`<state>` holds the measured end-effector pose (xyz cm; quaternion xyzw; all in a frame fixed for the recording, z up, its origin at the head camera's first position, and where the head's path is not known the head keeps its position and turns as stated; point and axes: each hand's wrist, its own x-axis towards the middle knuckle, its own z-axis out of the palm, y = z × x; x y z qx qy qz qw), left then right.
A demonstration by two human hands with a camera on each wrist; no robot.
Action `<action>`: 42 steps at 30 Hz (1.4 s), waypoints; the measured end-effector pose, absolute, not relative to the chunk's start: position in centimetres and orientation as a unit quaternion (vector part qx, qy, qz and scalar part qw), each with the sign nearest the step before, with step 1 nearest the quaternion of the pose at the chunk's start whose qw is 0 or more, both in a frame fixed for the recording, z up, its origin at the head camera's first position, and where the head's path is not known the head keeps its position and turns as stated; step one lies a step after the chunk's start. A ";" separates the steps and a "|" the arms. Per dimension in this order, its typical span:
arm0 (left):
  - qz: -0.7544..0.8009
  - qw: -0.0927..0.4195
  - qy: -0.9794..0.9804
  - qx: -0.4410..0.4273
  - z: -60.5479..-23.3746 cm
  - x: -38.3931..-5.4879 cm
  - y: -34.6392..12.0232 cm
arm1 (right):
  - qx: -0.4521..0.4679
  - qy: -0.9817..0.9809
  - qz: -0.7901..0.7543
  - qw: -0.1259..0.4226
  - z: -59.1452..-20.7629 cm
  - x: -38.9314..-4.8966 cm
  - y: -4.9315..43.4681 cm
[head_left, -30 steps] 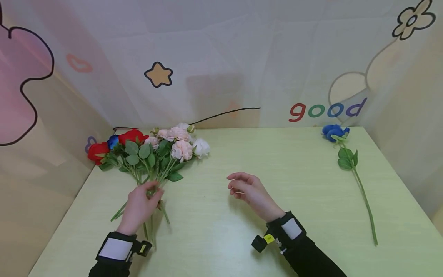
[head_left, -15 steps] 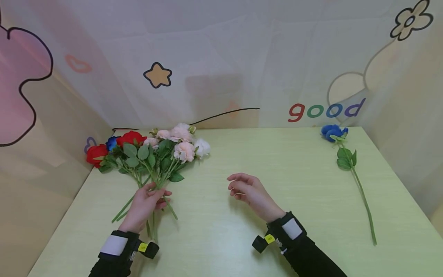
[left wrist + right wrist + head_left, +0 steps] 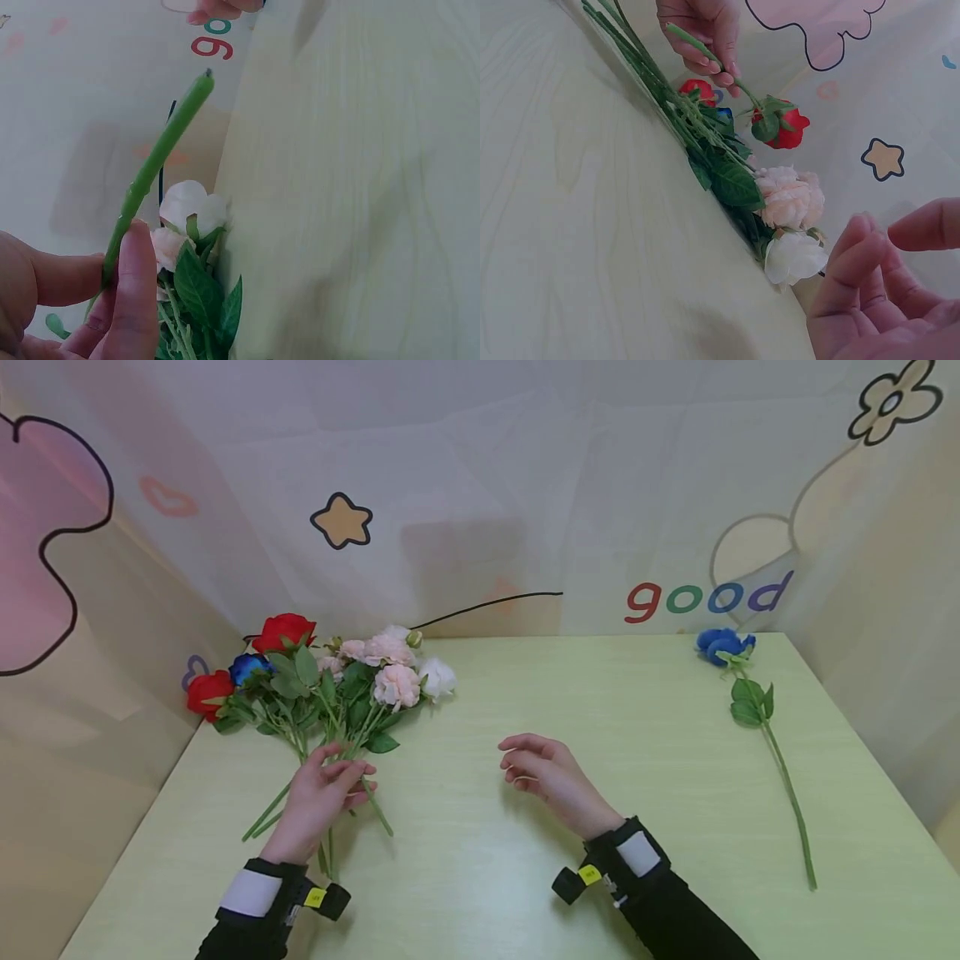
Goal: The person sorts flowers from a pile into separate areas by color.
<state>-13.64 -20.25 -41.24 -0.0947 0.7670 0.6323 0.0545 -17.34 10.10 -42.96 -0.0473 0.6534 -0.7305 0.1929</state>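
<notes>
1. Held red rose [image 3: 283, 633]: located over the left part of the pale table [image 3: 465, 877], its bloom raised above the bunch of cut flowers. A second red rose [image 3: 212, 695] lies to its left, with a blue rose [image 3: 250, 670] between the two. In the right wrist view the bloom of the held flower stands apart from those lying below it.

2. Left hand [image 3: 318, 797]: pinches the green stem [image 3: 161, 161] of the held flower between thumb and fingers. The cut end projects beyond the grip. Other stems [image 3: 264, 814] pass beneath the hand and fan out towards the near side. A black wrist camera [image 3: 332, 902] is strapped below.

3. Pale pink flowers [image 3: 397, 687]: grouped on the right side of the bunch among green leaves, with a white flower [image 3: 437, 680] at the outer edge.

4. Right hand [image 3: 555, 781]: well apart from the bunch, fingers loosely curled, the gap between thumb and fingertips narrow. A black sleeve [image 3: 690, 910] covers the forearm.

5. Word "good" [image 3: 708, 597]: printed in coloured letters on the backdrop [image 3: 480, 468].

6. Lone blue flower [image 3: 723, 647]: lies near the table's right edge, bloom at the far side, stem running towards the near side.
</notes>
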 end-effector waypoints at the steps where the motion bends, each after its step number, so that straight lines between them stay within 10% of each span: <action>1: 0.632 0.053 0.768 -0.092 -41.0 -13.7 -20.0 | -0.046 0.655 -0.729 0.191 -42.9 -17.3 10.2; 42: 0.688 0.121 0.711 0.078 -41.7 -18.0 -3.9 | -0.058 0.689 -0.715 0.106 -41.5 -19.4 17.3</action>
